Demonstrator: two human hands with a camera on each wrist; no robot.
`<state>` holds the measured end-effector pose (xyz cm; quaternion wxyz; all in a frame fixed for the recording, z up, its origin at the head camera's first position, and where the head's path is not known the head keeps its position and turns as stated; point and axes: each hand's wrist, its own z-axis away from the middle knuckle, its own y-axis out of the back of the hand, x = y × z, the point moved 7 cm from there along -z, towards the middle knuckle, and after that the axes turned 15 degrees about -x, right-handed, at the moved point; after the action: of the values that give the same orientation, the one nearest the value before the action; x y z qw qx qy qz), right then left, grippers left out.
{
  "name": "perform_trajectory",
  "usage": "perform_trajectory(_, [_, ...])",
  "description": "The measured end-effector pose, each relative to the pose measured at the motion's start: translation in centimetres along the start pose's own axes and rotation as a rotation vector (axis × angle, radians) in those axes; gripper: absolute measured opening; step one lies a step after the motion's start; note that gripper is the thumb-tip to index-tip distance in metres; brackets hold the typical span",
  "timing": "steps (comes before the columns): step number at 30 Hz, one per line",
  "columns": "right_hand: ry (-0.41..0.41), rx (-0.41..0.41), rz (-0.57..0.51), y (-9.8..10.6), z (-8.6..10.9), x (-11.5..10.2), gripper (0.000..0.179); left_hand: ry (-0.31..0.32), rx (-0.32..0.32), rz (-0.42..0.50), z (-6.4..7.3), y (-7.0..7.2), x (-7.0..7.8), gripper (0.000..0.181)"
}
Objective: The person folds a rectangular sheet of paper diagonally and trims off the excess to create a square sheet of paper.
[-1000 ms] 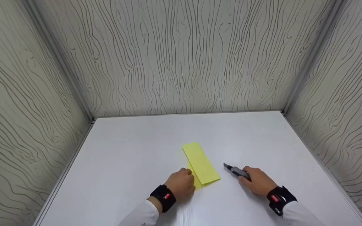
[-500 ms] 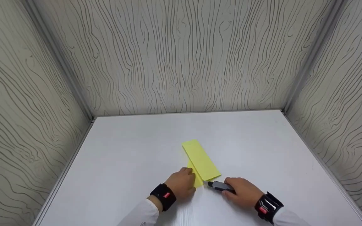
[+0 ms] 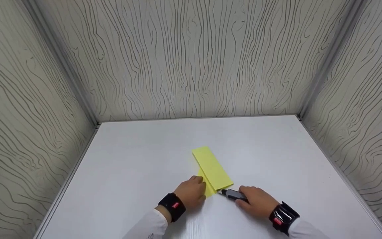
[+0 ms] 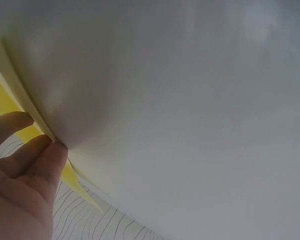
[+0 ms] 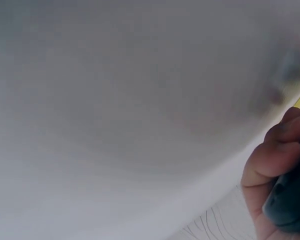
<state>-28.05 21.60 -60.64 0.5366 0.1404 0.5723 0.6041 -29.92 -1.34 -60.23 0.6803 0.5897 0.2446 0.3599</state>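
Note:
A folded sheet of yellow paper (image 3: 212, 169) lies slantwise on the white table, its upper flap slightly raised over the lower layer. At the lower layer's left side, my left hand (image 3: 191, 194) holds the paper with bent fingers. In the left wrist view, thumb and fingertips (image 4: 50, 145) meet at the paper's edge. My right hand (image 3: 257, 201) grips a grey and black utility knife (image 3: 233, 194). The knife's blade end points left, at the near end of the fold, partly hidden between the layers. Its dark handle end (image 5: 287, 205) shows in the right wrist view.
The white tabletop (image 3: 138, 149) spreads around the paper on all sides. Wood-grain patterned panels (image 3: 191, 59) stand behind it and at left and right, with grey metal posts (image 3: 330, 59) in the corners. Black bands (image 3: 172, 206) circle both wrists.
My right hand has brought the utility knife left from beside the paper to the near end of its fold, and the tip has slipped under the flap. My left hand stays in place.

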Motion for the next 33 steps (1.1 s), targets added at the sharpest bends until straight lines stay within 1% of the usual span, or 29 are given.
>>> perform_trajectory(5, [-0.042,0.022,-0.005,0.3,0.1,0.8,0.021,0.036,-0.022,0.036,-0.3,0.1,-0.2,0.022])
perform_trajectory(8, [-0.062,0.035,-0.004,0.4,0.3,1.1,0.021,0.066,-0.043,0.080,-0.6,0.1,-0.4,0.031])
perform_trajectory(9, [-0.070,0.037,-0.004,0.5,0.4,1.2,0.021,0.068,-0.038,0.089,-0.7,0.1,-0.5,0.036])
perform_trajectory(12, [-0.081,0.039,-0.004,0.6,0.6,1.4,0.022,0.047,-0.005,0.100,-0.9,0.2,-0.4,0.055])
perform_trajectory(14, [-0.084,0.042,-0.013,0.7,0.7,1.5,0.023,0.019,0.023,0.097,-0.9,0.4,-0.2,0.070])
perform_trajectory(15, [-0.087,0.043,-0.021,0.8,0.7,1.6,0.024,0.006,0.027,0.086,-0.9,0.5,-0.1,0.076])
perform_trajectory(17, [-0.094,0.045,-0.031,0.8,0.7,1.8,0.025,-0.013,0.007,0.080,-0.9,0.6,0.2,0.084])
perform_trajectory(18, [-0.097,0.046,-0.032,0.9,0.7,1.9,0.025,-0.019,-0.017,0.077,-0.9,0.6,0.3,0.086])
perform_trajectory(22, [-0.116,0.045,-0.031,0.9,0.6,2.3,0.024,-0.048,-0.120,0.068,-1.1,0.6,1.0,0.083])
perform_trajectory(26, [-0.137,0.045,-0.028,0.9,0.6,2.6,0.024,-0.079,-0.187,0.063,-1.3,0.4,1.8,0.078])
perform_trajectory(30, [-0.164,0.050,-0.028,0.9,0.7,3.1,0.023,-0.092,-0.213,0.037,-1.6,0.1,2.4,0.071])
perform_trajectory(33, [-0.190,0.051,-0.033,0.9,0.8,3.3,0.022,-0.085,-0.213,0.020,-1.7,0.0,2.7,0.067])
